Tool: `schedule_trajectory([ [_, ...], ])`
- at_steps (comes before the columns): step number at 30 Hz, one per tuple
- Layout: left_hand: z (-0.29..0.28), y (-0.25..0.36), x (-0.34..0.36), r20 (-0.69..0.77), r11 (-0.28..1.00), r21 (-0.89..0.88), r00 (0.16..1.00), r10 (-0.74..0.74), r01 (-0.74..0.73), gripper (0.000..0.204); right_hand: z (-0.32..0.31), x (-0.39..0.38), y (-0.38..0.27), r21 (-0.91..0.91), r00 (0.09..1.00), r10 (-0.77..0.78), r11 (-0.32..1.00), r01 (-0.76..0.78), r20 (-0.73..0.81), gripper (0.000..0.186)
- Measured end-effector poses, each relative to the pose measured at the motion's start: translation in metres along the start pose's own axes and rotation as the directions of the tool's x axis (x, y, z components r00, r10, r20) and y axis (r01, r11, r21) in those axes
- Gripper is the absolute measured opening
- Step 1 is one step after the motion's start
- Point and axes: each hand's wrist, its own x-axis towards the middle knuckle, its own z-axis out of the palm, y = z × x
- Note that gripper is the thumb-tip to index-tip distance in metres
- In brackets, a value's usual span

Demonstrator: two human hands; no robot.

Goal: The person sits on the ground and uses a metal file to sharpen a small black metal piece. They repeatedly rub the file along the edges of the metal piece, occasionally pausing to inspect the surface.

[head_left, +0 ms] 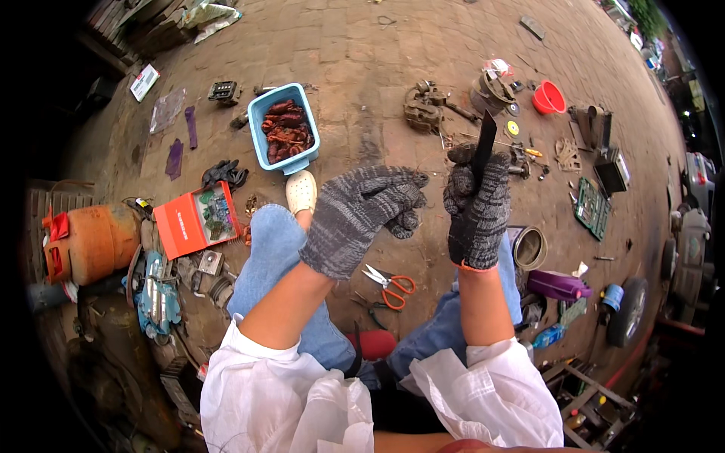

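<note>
My left hand [364, 219], gloved in grey-and-black knit: fingers curled, cannot tell whether pinching anything. My right hand [479, 210], gloved alike: gripping flat black blade [485, 142], angle-tipped, material unclear. Blade's long axis points away from me, leaning right; left hand apart, to its left.

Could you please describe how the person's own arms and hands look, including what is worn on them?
The left hand and right hand wear knitted gloves in mottled dark and light grey; the right cuff has an orange edge. Loose white sleeves leave the forearms bare.
</note>
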Motion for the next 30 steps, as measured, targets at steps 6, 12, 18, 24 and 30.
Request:
schedule_trajectory([
  [6, 0.002, -0.005, -0.006, -0.159, 0.925, 0.255, 0.932, 0.326, -0.28, 0.021, 0.012, -0.008, -0.006, -0.211, 0.94, -0.34, 0.92, 0.331, -0.004, 0.019],
  [12, 0.001, 0.0, -0.006, -0.02, 0.419, 0.799, 0.678, 0.735, -0.431, 0.019, 0.018, -0.02, -0.017, -0.053, 0.924, -0.381, 0.923, 0.38, -0.013, 0.014],
  [18, 0.001, -0.005, -0.005, 0.116, 0.192, 0.886, 0.603, 0.79, -0.422, 0.023, 0.017, -0.024, -0.012, -0.486, 0.944, -0.191, 0.819, 0.304, 0.268, 0.017],
  [24, -0.003, -0.008, -0.004, 0.314, -0.098, 0.918, 0.555, 0.77, -0.385, 0.034, 0.025, -0.026, -0.023, -0.488, 0.981, 0.039, 0.871, 0.06, 0.191, 0.017],
  [30, 0.0, -0.012, -0.008, 0.329, -0.118, 0.918, 0.562, 0.759, -0.379, 0.038, 0.021, -0.024, -0.009, -0.208, 0.984, 0.014, 0.978, 0.025, 0.18, 0.015],
])
